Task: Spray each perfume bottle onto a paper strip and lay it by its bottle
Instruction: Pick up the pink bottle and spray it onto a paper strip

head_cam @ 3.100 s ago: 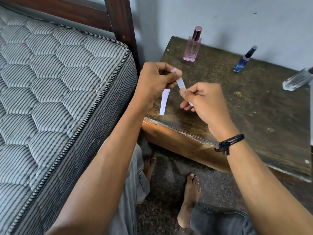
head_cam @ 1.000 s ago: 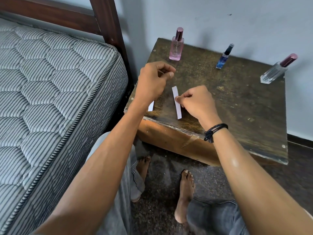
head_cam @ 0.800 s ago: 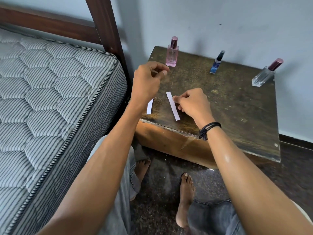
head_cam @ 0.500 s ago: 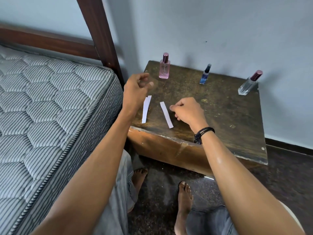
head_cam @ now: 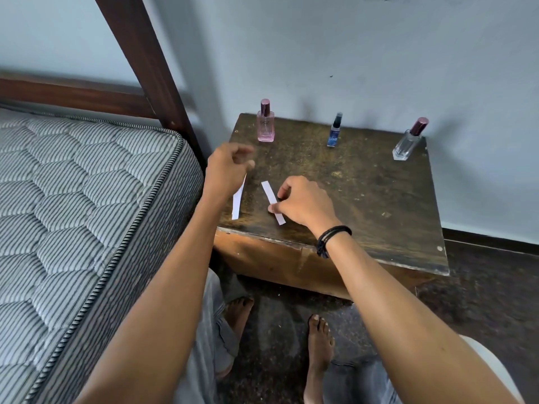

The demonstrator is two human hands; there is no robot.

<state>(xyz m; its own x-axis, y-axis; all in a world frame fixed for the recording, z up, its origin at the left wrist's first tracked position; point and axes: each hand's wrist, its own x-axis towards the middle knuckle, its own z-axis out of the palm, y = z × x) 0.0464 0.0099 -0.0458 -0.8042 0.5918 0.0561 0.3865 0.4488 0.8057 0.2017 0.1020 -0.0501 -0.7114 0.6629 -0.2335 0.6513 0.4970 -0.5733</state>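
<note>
left hand [head_cam: 230,167]: fingers loosely apart, empty, over left strip [head_cam: 236,204] | right hand [head_cam: 306,202]: fingers pinch right strip [head_cam: 269,193], flat on worktop [head_cam: 373,199]; perfume bottles [head_cam: 265,123] along back edge, well apart | risk: strips lie near front edge; a brushing wrist could sweep one off

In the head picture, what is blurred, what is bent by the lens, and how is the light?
Head view: motion smears the left hand; the right hand and the paper strip at its fingertips are sharp. Head view: the wide lens seems to lean the bedpost and the clear bottle outward. Head view: soft light, faint bottle shadows on the wall, no strong glare.
</note>
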